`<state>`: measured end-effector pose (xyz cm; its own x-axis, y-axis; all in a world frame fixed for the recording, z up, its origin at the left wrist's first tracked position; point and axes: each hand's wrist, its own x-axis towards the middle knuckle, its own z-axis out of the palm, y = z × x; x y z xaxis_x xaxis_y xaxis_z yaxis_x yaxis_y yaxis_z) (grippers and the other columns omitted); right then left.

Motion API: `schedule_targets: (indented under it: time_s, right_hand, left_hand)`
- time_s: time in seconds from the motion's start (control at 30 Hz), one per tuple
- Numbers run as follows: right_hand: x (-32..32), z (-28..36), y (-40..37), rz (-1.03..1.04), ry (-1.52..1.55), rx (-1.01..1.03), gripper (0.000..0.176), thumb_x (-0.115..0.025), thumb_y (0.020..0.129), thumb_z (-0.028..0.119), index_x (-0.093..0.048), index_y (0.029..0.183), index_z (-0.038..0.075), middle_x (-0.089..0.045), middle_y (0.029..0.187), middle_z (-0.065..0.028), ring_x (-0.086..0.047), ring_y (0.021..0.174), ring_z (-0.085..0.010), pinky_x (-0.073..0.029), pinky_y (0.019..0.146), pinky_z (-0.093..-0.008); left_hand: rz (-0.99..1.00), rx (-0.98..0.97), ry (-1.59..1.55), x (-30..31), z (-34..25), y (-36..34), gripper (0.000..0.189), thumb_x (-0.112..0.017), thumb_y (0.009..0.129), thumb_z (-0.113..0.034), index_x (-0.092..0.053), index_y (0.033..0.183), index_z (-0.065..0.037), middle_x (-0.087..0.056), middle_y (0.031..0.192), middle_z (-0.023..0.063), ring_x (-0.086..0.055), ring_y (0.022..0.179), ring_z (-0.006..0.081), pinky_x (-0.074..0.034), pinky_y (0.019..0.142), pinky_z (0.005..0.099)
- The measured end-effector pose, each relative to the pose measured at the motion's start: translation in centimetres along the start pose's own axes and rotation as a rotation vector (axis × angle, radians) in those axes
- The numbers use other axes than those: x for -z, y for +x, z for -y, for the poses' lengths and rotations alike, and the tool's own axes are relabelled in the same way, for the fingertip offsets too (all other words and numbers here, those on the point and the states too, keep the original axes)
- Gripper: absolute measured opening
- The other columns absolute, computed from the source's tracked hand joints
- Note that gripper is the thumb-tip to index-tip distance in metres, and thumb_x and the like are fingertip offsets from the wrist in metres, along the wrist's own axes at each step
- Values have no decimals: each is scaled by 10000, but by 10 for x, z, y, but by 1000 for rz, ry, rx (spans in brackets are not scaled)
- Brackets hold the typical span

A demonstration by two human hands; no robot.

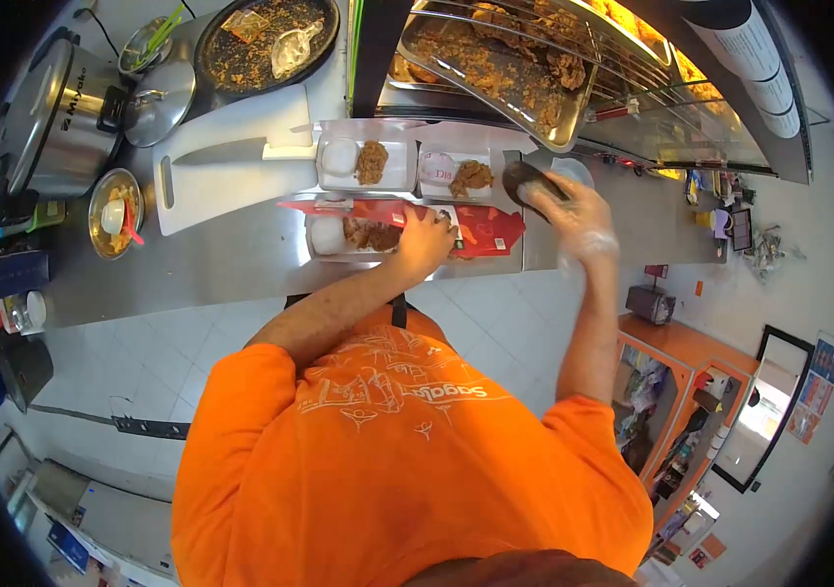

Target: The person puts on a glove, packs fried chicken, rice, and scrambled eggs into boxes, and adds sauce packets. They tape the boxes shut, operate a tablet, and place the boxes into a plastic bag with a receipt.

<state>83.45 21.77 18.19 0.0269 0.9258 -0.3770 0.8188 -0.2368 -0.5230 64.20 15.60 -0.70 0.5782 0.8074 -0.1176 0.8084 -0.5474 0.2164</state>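
My bare left hand (427,243) bends its fingers over the edge of a red printed food box (490,235), at the counter's front. Beside it lies an open box with white rice (327,236) and brown fried chicken (370,235), partly behind my forearm. Off to the right, my right hand (578,217), in a clear plastic glove, grips a dark oval object (524,182) whose kind I cannot make out. Behind the red box stand two open boxes, each with fried chicken (371,162) and a round white portion (339,157); one portion's wrapper is printed.
A large knife (231,152) lies on a white cutting board (182,196) at left. Beyond are a steel pot (60,122), a bowl with a red spoon (115,215) and a black crumb-covered pan (270,73). A metal tray (495,73) of fried chicken sits in the display case.
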Motion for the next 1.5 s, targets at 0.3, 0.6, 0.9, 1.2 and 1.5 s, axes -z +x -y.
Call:
schedule_targets:
  time_s: [0.3, 0.6, 0.9, 1.2, 1.5]
  right_hand:
    - [-100, -89, 141, 480, -646, 185, 608, -813, 681, 211, -630, 1260, 207, -698, 1127, -130, -664, 1029, -348, -543, 877, -397]
    - [-132, -45, 153, 323, -641, 208, 545, -741, 760, 213, -633, 1295, 212, -675, 1177, -164, -663, 1065, -306, -520, 925, -348]
    - [-139, -57, 145, 232, -838, 323, 363, -727, 803, 300, -716, 1158, 223, -720, 1107, -104, -660, 1058, -319, -502, 937, -366]
    - [-82, -113, 137, 111, -106, 62, 394, -706, 838, 351, -717, 1101, 57, -713, 1033, -166, -663, 949, -269, -503, 859, -368]
    - [-79, -94, 130, 157, -324, 84, 314, -638, 858, 165, -695, 1163, 114, -720, 1030, -149, -662, 781, -288, -540, 746, -436]
  left_hand:
    - [16, 65, -56, -4, 3, 4, 521, -678, 786, -169, -582, 1296, -126, -625, 1234, 39, -620, 1071, 262, -518, 748, 416]
    - [-42, 99, -114, -17, 2, 2, 480, -617, 836, -193, -580, 1312, -147, -618, 1239, 54, -588, 1116, 268, -490, 828, 451]
    - [-105, 60, -89, -24, 7, -1, 531, -645, 822, -289, -570, 1334, -168, -614, 1247, 44, -571, 1139, 268, -459, 872, 481]
    - [-23, 73, -74, -17, 12, -2, 638, -656, 830, -469, -528, 1372, -158, -568, 1304, 35, -549, 1168, 265, -441, 887, 485]
    - [-98, 53, -197, -5, 15, -8, 607, -723, 791, -378, -544, 1316, -130, -582, 1238, 70, -558, 1139, 270, -441, 926, 524]
